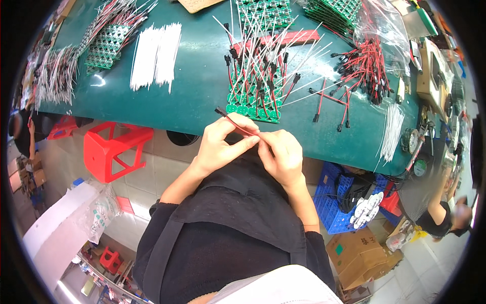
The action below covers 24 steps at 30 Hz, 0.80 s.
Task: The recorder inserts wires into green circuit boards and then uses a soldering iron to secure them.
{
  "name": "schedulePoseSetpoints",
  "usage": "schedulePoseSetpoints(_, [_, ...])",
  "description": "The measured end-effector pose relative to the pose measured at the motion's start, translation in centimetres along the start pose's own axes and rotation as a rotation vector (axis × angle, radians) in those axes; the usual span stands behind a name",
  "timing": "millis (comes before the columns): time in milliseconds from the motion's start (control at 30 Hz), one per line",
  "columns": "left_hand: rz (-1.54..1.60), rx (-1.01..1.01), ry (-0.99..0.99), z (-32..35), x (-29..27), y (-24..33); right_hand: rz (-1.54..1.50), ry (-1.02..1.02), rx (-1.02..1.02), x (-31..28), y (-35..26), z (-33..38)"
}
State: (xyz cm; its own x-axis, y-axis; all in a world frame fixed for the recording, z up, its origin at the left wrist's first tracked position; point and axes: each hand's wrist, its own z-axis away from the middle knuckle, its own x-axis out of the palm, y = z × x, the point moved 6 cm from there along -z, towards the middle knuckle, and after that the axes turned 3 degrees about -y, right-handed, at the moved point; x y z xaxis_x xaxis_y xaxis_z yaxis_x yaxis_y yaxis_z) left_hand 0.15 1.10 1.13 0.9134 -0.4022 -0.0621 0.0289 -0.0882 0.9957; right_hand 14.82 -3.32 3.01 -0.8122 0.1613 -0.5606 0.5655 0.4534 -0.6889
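My left hand (223, 144) and my right hand (284, 154) meet at the near edge of the green table. A short red-and-black connector lead (237, 124) lies across the left fingers, its black plug pointing up and left. Both hands pinch its other end between thumb and fingers; the exact tip is hidden. Just beyond them, a panel of round green circuit boards (243, 109) rests on the table. Connector leads and thin white wires stick up from it in several directions, and a red bar (298, 37) lies behind them.
White wires (156, 55) lie bundled at left, near wired circuit boards (104, 48). A heap of connector leads (367, 71) sits at right, with more white wires (391, 131) nearer the edge. Below are a red stool (98, 154) and a blue crate (331, 202). Another person (445, 215) is far right.
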Motion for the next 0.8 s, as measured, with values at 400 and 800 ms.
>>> schedulePoseSetpoints(400, [-0.282, -0.006, 0.254, -0.9, -2.5, -0.8, 0.586, 0.040, 0.556, -6.4, 6.3, 0.2])
schedulePoseSetpoints(800, [-0.389, 0.106, 0.261, -0.8, -2.0, -0.9, 0.541, 0.008, 0.583, -6.6, 6.9, 0.9])
